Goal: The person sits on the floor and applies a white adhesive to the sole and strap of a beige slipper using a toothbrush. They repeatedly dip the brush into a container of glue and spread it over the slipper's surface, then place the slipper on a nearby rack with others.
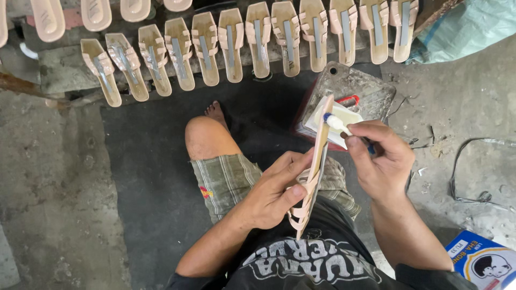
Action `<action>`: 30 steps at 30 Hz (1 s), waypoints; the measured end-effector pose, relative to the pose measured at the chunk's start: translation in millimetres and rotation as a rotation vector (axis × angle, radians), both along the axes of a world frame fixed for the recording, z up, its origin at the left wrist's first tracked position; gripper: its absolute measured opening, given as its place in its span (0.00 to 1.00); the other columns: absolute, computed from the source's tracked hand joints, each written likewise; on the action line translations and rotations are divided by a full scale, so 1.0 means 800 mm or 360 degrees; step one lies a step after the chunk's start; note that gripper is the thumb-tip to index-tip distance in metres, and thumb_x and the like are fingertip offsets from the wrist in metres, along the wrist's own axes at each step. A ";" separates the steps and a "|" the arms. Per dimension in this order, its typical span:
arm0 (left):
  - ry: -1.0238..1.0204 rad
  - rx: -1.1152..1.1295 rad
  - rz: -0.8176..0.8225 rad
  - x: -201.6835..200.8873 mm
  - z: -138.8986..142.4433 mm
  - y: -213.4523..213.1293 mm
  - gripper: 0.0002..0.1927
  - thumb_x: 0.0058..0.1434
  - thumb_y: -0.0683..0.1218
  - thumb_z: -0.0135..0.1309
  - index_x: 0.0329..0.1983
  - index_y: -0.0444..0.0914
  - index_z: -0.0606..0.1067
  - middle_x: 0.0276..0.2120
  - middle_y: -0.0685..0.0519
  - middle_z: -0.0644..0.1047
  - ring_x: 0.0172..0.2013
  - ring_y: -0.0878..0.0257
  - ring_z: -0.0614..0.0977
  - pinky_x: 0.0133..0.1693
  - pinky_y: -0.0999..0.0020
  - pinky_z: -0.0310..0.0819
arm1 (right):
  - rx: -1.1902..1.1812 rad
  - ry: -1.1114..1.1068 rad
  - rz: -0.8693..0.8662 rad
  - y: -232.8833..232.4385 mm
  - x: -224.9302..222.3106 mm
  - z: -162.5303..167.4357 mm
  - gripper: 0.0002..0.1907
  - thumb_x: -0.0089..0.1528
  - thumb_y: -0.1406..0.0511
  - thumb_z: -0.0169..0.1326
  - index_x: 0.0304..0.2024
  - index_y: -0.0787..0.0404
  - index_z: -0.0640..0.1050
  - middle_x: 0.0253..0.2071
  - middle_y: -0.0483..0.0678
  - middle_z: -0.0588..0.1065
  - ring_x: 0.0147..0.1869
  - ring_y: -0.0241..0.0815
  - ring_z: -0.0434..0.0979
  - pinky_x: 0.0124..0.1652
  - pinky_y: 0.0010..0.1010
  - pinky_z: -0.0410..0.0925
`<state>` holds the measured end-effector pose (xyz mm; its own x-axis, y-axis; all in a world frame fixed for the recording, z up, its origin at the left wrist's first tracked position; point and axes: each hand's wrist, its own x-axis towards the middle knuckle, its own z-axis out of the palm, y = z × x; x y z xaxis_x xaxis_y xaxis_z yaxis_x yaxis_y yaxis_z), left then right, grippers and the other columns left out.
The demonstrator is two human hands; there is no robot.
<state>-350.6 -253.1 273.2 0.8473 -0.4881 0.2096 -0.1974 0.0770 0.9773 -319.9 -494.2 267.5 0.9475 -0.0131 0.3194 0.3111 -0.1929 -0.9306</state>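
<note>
Working above the battered grey metal glue tin [371, 91], I clamp the pale pink strappy sandal [314, 172] on edge over my lap in my closed left hand [271, 196] while my right hand [379, 156] pinches the small white-tipped glue brush [337, 124], stroking evenly along its sole.

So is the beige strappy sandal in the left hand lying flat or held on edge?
On edge: beige strappy sandal stands upright, sole side-on, straps toward left hand.
</note>
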 end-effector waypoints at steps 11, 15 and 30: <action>0.0042 0.0030 0.0081 -0.001 0.019 0.003 0.34 0.79 0.59 0.40 0.79 0.34 0.58 0.52 0.45 0.73 0.51 0.57 0.75 0.60 0.65 0.70 | -0.0166 -0.0079 0.0117 -0.012 -0.012 -0.002 0.07 0.67 0.76 0.59 0.48 0.67 0.78 0.45 0.53 0.79 0.48 0.40 0.79 0.48 0.25 0.70; 0.0071 0.0057 0.0084 -0.001 0.026 0.004 0.33 0.78 0.58 0.40 0.79 0.35 0.58 0.48 0.47 0.73 0.50 0.58 0.75 0.58 0.67 0.70 | -0.0221 -0.0114 0.0173 -0.016 -0.020 -0.002 0.07 0.67 0.76 0.60 0.47 0.66 0.78 0.43 0.54 0.78 0.47 0.41 0.80 0.47 0.26 0.71; 0.0130 0.0068 0.0086 -0.004 0.029 0.005 0.33 0.79 0.58 0.39 0.80 0.37 0.57 0.46 0.49 0.73 0.48 0.61 0.74 0.55 0.69 0.71 | -0.0297 -0.0228 0.0269 -0.027 -0.023 -0.003 0.07 0.66 0.73 0.62 0.45 0.65 0.79 0.41 0.55 0.79 0.44 0.42 0.82 0.42 0.26 0.73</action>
<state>-353.7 -249.2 296.4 0.8860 -0.4483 0.1188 -0.1198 0.0261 0.9925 -337.9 -515.4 264.9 0.8763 0.2130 0.4321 0.4791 -0.2910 -0.8281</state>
